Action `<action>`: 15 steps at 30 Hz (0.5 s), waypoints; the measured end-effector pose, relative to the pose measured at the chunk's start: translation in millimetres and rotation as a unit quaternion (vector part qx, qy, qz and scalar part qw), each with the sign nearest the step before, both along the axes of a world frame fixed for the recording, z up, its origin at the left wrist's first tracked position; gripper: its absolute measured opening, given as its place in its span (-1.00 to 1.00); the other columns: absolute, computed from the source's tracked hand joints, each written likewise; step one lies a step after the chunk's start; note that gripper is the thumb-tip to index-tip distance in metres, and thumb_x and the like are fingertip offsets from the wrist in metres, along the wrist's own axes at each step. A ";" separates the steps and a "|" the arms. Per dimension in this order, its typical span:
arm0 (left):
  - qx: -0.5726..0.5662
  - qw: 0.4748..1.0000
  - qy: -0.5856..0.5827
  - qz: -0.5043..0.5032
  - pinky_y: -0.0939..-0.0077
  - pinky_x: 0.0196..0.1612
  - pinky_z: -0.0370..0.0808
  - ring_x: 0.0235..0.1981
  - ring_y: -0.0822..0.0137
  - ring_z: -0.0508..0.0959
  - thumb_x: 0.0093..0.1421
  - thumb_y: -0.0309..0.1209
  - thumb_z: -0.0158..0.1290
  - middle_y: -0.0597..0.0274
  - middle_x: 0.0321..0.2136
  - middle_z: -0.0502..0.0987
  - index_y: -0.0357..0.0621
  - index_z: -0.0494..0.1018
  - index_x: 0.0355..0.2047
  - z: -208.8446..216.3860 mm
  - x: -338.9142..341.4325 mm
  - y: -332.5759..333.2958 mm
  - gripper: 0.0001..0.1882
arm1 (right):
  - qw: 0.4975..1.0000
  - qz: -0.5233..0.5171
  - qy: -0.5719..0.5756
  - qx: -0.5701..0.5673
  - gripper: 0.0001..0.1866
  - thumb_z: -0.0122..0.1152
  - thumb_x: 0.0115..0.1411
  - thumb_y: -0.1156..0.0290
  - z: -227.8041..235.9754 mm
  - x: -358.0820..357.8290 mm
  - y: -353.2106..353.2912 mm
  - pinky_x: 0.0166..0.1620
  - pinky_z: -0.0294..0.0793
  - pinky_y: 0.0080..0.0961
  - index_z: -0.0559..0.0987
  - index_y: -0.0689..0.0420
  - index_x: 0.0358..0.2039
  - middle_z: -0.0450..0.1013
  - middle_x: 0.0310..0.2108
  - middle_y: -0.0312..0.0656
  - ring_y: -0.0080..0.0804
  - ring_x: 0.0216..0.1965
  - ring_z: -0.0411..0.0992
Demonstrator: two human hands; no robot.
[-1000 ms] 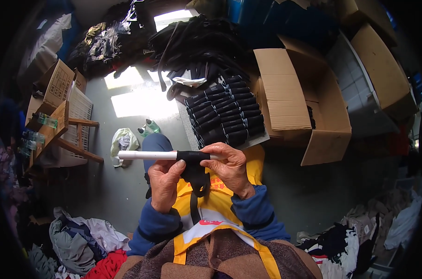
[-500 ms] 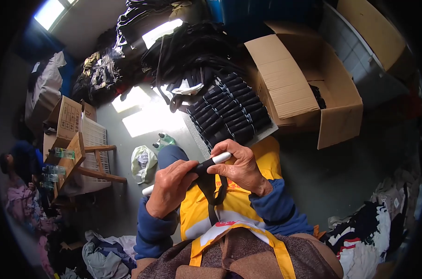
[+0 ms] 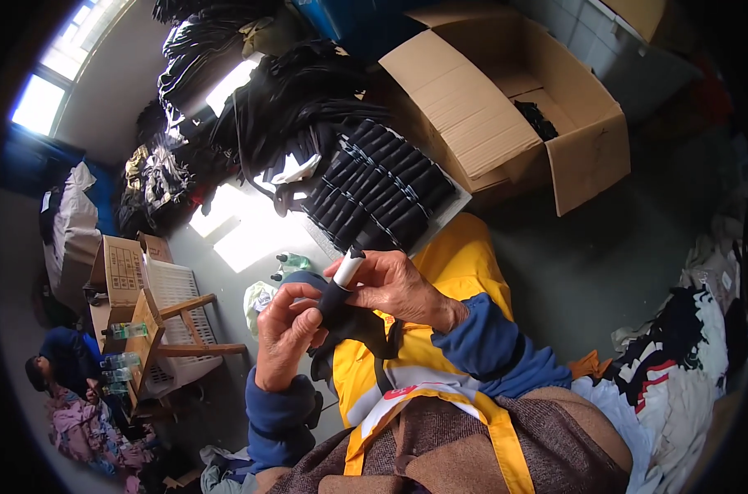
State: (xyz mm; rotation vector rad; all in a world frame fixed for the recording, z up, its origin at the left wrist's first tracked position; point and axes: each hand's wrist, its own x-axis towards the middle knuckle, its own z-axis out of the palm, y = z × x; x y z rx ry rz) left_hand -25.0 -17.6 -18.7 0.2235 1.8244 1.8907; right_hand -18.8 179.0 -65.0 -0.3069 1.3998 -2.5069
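Note:
In front of my lap a white rod (image 3: 349,267) is tilted, with its upper end near the black rolls. Black stretchy fabric (image 3: 334,305) is wrapped around the rod's lower part, and a loose length of it hangs over my yellow apron (image 3: 366,362). My left hand (image 3: 283,337) is closed on the wrapped fabric with thumb and fingers. From the other side my right hand (image 3: 399,288) grips the white rod just above the fabric. Beyond my hands, black fabric rolls (image 3: 382,185) lie in close rows on a grey board (image 3: 460,200).
An open cardboard box (image 3: 584,160) stands right of the rolls. Black strips (image 3: 300,82) are heaped behind them. Leftward are a wooden stool (image 3: 147,350), a white plastic basket (image 3: 172,288), green bottles (image 3: 292,265) and a seated person (image 3: 65,362). Clothes (image 3: 679,395) pile up on the right.
The rod has turned from a slant across my lap to more upright. My left hand has loosened and shifted along the fabric. My view has swung to the right.

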 end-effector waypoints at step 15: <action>0.012 1.000 0.016 0.013 0.72 -0.56 0.28 -0.62 0.56 0.34 0.15 -0.36 0.11 0.26 -0.51 0.45 -0.28 0.35 -0.21 13.7 6.8 3.6 -0.71 | 0.995 0.045 -0.050 -0.078 -0.83 0.07 0.18 0.51 -8.7 -2.2 6.8 -0.04 0.36 -0.70 0.38 0.19 -0.20 0.41 -0.30 -0.31 -0.67 -0.18 0.36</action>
